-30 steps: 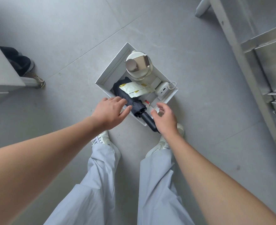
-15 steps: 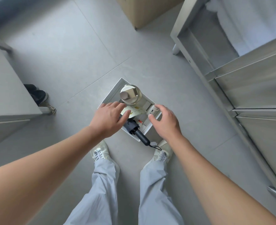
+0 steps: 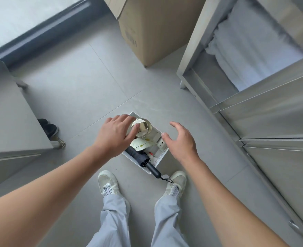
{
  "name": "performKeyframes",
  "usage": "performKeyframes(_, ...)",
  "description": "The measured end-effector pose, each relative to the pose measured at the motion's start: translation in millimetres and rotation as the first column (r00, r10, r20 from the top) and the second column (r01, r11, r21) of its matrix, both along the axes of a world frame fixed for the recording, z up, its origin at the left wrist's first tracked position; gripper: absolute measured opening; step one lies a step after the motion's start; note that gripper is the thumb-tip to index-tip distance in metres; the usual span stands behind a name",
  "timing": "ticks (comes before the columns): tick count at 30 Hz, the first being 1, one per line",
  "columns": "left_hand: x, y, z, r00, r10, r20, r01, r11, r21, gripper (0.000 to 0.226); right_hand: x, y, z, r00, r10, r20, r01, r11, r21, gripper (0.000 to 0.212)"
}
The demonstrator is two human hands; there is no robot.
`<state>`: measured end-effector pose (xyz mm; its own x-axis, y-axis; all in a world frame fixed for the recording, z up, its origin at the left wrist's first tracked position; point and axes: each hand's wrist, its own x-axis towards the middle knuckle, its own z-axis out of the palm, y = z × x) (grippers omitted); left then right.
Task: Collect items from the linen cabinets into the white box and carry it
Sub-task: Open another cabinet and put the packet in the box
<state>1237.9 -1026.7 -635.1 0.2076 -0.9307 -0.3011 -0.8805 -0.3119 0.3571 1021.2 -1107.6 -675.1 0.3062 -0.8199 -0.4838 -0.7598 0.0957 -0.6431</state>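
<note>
My left hand (image 3: 115, 134) is open, fingers nearly straight and close together. It hangs over the far left corner of the white box (image 3: 160, 158), and its thumb crosses in front of the lid of the cup (image 3: 143, 128). It grips nothing, and I cannot tell whether it touches the cup. My right hand (image 3: 181, 141) is open too, with fingers spread and lightly curved. It sits over the box's right edge, palm down, holding nothing.

The box stands on the floor (image 3: 93, 90) just ahead of my shoes (image 3: 108, 182). Inside it, the cream cup fills the far corner. A pale packet (image 3: 141, 144) with yellow marks lies just nearer than the cup, and a white power bank (image 3: 161, 143) lies by the right wall. A folded dark umbrella (image 3: 141, 157) runs along the left wall. Its handle sticks out over the near corner, and its strap reaches my right shoe.

Well beyond the box stands a cardboard carton (image 3: 147, 32). Right of the box is a metal cabinet (image 3: 272, 113), open at the top, with white linen (image 3: 250, 43) inside.
</note>
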Motion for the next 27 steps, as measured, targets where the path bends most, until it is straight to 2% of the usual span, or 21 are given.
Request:
performKeyframes(4, -7.3, -24.8, 18.9, 1.000, -0.021, 0.008, 0.021, 1.000, -0.012, 0.050, -16.5, -20.5, 19.8, 0.997, -0.077, 0.008, 0.077, 0.997, -0.030, 0.056)
performKeyframes(10, -52.9, -76.4, 44.5, 0.988, -0.155, -0.009, 0.154, 0.987, -0.034, 0.059, -62.4, -66.1, 51.4, 0.967, -0.249, 0.059, 0.255, 0.960, -0.117, 0.057)
performKeyframes(17, -107.7, -133.1, 81.3, 0.978, -0.208, -0.023, 0.205, 0.974, -0.101, 0.053, -118.7, -101.4, 86.2, 0.866, -0.468, 0.178, 0.492, 0.860, -0.134, 0.064)
performKeyframes(23, -123.5, -174.1, 112.7, 0.973, -0.229, -0.014, 0.224, 0.963, -0.151, 0.045, -128.4, -119.7, 115.7, 0.831, -0.483, 0.276, 0.529, 0.840, -0.122, 0.065)
performKeyframes(27, -134.9, -191.2, 113.5, 0.967, -0.251, -0.037, 0.243, 0.958, -0.154, 0.052, -124.8, -136.4, 128.2, 0.790, -0.500, 0.355, 0.573, 0.809, -0.135, 0.065)
